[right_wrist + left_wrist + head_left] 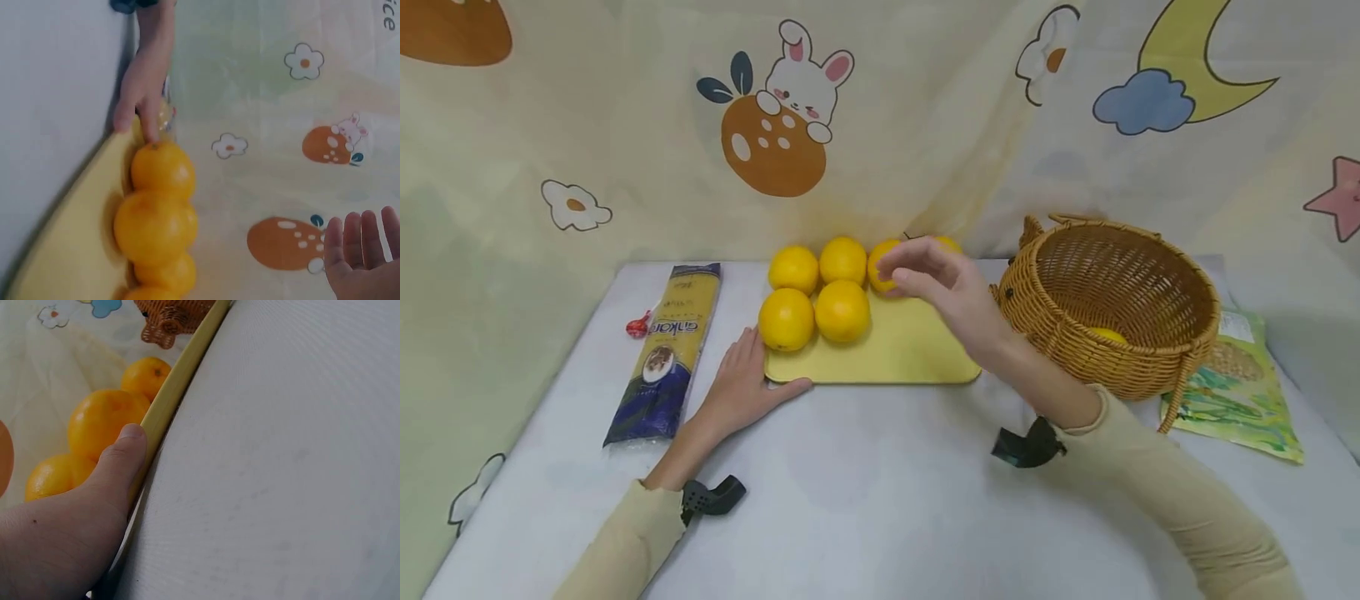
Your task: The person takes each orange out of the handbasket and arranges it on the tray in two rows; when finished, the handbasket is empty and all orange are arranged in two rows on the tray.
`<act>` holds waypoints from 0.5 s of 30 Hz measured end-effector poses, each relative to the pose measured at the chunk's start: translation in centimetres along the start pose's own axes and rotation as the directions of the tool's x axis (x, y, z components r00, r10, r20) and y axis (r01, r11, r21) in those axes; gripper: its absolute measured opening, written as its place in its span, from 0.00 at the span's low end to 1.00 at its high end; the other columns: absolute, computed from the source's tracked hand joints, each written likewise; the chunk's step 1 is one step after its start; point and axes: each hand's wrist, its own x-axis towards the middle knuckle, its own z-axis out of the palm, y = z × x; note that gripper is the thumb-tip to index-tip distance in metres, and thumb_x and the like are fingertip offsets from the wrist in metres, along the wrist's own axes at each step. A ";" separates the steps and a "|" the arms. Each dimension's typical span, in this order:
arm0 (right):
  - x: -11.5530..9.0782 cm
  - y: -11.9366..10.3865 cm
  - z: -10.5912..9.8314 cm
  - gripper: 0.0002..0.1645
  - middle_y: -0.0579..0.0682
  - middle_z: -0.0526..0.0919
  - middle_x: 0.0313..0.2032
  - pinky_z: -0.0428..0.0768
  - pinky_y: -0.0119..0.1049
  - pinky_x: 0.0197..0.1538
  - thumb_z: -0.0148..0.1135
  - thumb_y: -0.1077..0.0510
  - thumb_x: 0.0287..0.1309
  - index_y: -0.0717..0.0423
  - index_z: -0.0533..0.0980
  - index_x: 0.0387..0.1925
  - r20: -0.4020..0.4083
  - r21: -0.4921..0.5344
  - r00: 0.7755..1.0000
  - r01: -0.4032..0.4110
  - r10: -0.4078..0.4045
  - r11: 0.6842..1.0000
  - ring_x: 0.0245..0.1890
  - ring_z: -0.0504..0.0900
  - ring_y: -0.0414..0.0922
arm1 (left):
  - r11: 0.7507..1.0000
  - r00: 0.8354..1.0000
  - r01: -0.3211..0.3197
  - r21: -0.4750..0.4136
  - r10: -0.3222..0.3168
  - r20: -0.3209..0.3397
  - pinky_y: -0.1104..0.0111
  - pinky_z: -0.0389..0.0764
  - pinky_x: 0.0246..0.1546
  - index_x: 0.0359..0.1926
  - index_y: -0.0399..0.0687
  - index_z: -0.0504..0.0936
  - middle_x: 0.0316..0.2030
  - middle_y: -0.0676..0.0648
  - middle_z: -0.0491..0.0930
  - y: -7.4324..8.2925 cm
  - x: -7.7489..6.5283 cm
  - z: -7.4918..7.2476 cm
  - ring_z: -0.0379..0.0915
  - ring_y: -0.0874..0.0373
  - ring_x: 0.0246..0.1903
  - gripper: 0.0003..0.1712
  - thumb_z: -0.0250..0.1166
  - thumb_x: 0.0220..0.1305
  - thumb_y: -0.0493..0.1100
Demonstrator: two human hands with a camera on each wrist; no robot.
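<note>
A yellow tray (917, 350) bears several oranges, with two at its front left, an orange (786, 320) and another orange (843, 311), and more along the back. My left hand (741, 379) rests at the tray's left front corner, fingers straight along the side. In the left wrist view its thumb (122, 456) lies against the tray's front edge. Above the tray's right half hovers my right hand (955, 292), its fingers loosely bent and nothing in them. It partly hides the back-right oranges. In the right wrist view the fingers (353, 240) appear apart from the oranges.
A wicker basket (1120, 367) with an animal face stands right of the tray, with a yellow fruit (1108, 334) inside. Under its right side lies a green packet (1247, 392). On the left are a blue-and-yellow packet (670, 354) and a small red wrapped item (638, 325).
</note>
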 end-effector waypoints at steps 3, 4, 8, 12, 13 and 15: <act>1.1 -2.2 -3.5 0.08 0.48 0.82 0.43 0.84 0.35 0.50 0.53 0.62 0.67 0.56 0.77 0.45 0.051 -0.024 0.998 -0.045 0.046 0.999 0.45 0.81 0.46 | 1.000 1.000 0.009 0.004 -0.009 -0.013 0.42 0.38 0.75 0.77 0.46 0.31 0.77 0.34 0.36 -0.1 0.0 -0.3 0.32 0.36 0.76 0.68 0.60 0.54 0.74; 1.9 -2.9 -5.2 0.09 0.48 0.83 0.42 0.84 0.35 0.49 0.53 0.61 0.68 0.56 0.77 0.45 0.076 -0.015 0.994 -0.071 0.072 0.997 0.44 0.82 0.46 | 1.000 1.000 0.010 0.004 -0.010 -0.013 0.42 0.38 0.75 0.77 0.46 0.31 0.77 0.34 0.36 -0.1 0.0 -0.4 0.32 0.36 0.76 0.68 0.60 0.54 0.74; 5.3 -4.1 -12.4 0.10 0.51 0.85 0.36 0.85 0.34 0.47 0.52 0.61 0.69 0.62 0.78 0.42 0.198 0.077 0.969 -0.168 0.150 0.983 0.37 0.84 0.45 | 1.000 1.000 0.003 -0.010 -0.003 -0.013 0.41 0.38 0.74 0.77 0.45 0.31 0.76 0.33 0.36 -0.3 -0.2 -0.5 0.32 0.35 0.75 0.68 0.61 0.54 0.74; 6.7 -2.9 -18.8 0.15 0.52 0.85 0.36 0.84 0.34 0.47 0.43 0.65 0.73 0.65 0.78 0.42 0.364 0.077 0.911 -0.237 0.194 0.968 0.38 0.84 0.45 | 1.000 1.000 -0.001 -0.022 0.001 -0.013 0.41 0.38 0.74 0.77 0.46 0.30 0.77 0.34 0.35 -0.3 -0.2 -0.3 0.31 0.35 0.76 0.68 0.61 0.54 0.74; 6.7 -2.2 -20.0 0.16 0.52 0.85 0.37 0.84 0.34 0.48 0.41 0.65 0.73 0.65 0.78 0.43 0.398 0.056 0.891 -0.261 0.218 0.964 0.39 0.85 0.44 | 1.000 1.000 -0.001 -0.022 0.000 -0.014 0.42 0.38 0.75 0.77 0.46 0.30 0.77 0.34 0.35 -0.4 -0.1 -0.3 0.31 0.35 0.76 0.68 0.61 0.54 0.74; 6.2 -0.8 -21.9 0.19 0.50 0.85 0.38 0.84 0.33 0.49 0.38 0.66 0.74 0.64 0.78 0.44 0.445 -0.002 0.855 -0.297 0.267 0.955 0.41 0.85 0.43 | 1.000 1.000 0.001 -0.021 -0.001 -0.013 0.42 0.38 0.75 0.77 0.47 0.30 0.77 0.35 0.35 -0.3 -0.1 -0.2 0.31 0.36 0.76 0.69 0.60 0.54 0.75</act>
